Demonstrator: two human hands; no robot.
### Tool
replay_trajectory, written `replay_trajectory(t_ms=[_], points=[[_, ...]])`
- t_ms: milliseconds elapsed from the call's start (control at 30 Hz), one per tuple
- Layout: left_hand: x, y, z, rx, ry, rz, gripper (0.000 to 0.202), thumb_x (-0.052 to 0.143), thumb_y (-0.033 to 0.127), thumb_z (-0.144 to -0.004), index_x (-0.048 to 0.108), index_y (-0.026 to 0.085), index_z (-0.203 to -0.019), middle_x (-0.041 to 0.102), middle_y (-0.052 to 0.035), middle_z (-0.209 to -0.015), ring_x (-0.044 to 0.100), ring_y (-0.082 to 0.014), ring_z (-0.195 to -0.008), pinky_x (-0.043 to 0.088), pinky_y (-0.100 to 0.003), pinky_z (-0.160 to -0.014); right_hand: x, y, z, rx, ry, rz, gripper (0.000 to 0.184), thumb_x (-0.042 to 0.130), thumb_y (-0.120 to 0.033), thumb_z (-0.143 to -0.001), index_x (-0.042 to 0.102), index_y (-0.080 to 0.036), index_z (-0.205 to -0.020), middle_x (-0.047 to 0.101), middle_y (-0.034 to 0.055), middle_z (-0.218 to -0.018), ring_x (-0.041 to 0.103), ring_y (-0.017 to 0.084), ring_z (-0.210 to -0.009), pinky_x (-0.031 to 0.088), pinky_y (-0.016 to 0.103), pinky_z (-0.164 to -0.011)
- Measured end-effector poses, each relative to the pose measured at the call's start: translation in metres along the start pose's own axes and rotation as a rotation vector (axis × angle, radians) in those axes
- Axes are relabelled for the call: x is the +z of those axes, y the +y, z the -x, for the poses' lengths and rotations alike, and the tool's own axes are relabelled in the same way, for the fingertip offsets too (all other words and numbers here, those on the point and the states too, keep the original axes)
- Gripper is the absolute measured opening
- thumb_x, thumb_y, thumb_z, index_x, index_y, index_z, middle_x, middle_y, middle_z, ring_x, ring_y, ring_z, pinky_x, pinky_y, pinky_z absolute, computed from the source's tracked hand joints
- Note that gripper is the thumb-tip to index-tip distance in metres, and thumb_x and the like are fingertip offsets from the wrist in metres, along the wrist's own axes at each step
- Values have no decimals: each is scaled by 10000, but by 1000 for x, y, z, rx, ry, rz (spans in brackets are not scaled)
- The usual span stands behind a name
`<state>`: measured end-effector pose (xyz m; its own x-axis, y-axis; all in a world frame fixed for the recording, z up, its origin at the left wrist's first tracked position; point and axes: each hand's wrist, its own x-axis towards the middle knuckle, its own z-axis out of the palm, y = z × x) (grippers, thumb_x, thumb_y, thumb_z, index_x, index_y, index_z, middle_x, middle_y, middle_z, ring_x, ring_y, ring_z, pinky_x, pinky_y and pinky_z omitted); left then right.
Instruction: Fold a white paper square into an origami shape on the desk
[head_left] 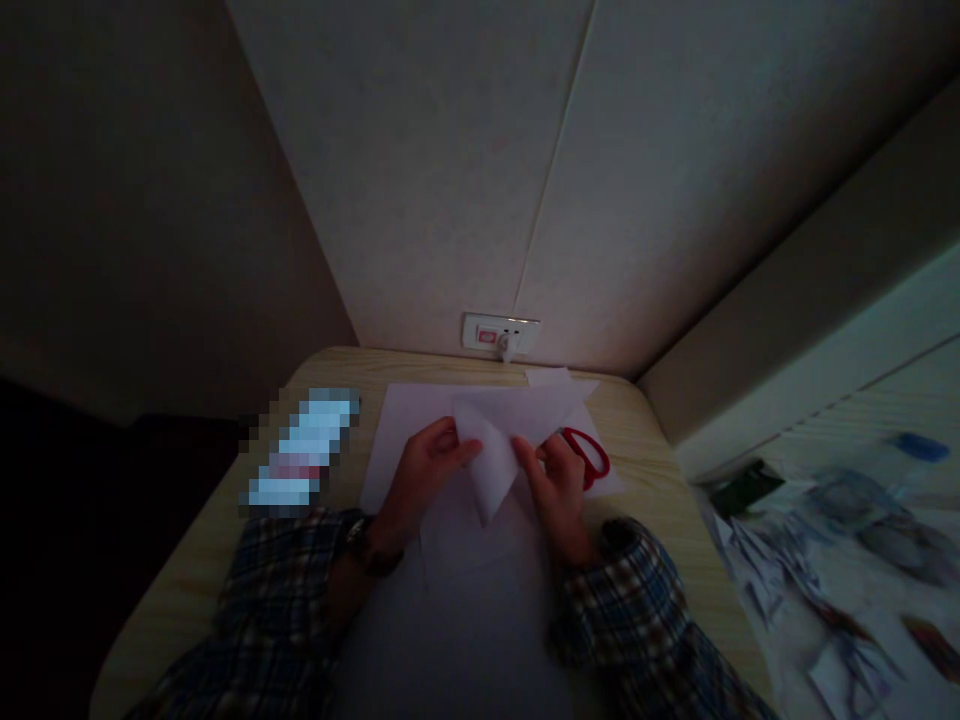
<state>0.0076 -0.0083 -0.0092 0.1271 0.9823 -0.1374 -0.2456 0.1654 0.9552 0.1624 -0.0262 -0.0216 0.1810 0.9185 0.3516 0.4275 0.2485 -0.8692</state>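
Observation:
A folded sheet of white paper (501, 440) is held above the table between both hands. My left hand (424, 475) pinches its left edge, fingers closed on the paper. On the paper's right side my right hand (559, 485) grips it with closed fingers. Red-handled scissors (589, 455) lie just right of my right hand, on more white paper (397, 430) spread over the light wooden table (225, 540). Both arms wear plaid sleeves; a watch sits on my left wrist.
A blurred pale packet (304, 450) lies on the table's left part. A wall socket (500, 333) sits at the table's far edge. To the right, a surface with a patterned cover (840, 560) carries scattered items. The room is dim.

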Motion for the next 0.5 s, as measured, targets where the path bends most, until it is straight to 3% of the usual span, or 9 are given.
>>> replay_trajectory(t_ms=[233, 367, 500], points=[[3, -6, 1, -81, -50, 94, 473, 760, 239, -588, 589, 137, -1017, 694, -86, -1004, 646, -211, -886, 498, -299, -769, 3, -4, 4, -145, -68, 85, 234, 516, -320, -818, 525, -192, -622, 537, -26, -511, 482, 105, -455, 361, 206, -447], [5, -5, 6, -101, -95, 115, 449, 740, 232, -617, 593, 152, -1034, 682, -78, -1048, 631, -213, -940, 490, -300, -795, 4, -5, 6, -129, -92, 104, 239, 504, -340, -831, 535, -198, -642, 536, -25, -514, 479, 107, -454, 348, 208, -441], [7, -5, 8, -134, -95, 69, 387, 725, 281, -636, 635, 142, -986, 701, -77, -984, 645, -215, -881, 490, -309, -779, 2, -4, 5, -78, -41, 75, 236, 521, -351, -815, 529, -198, -636, 528, -27, -509, 467, 108, -456, 348, 219, -451]])
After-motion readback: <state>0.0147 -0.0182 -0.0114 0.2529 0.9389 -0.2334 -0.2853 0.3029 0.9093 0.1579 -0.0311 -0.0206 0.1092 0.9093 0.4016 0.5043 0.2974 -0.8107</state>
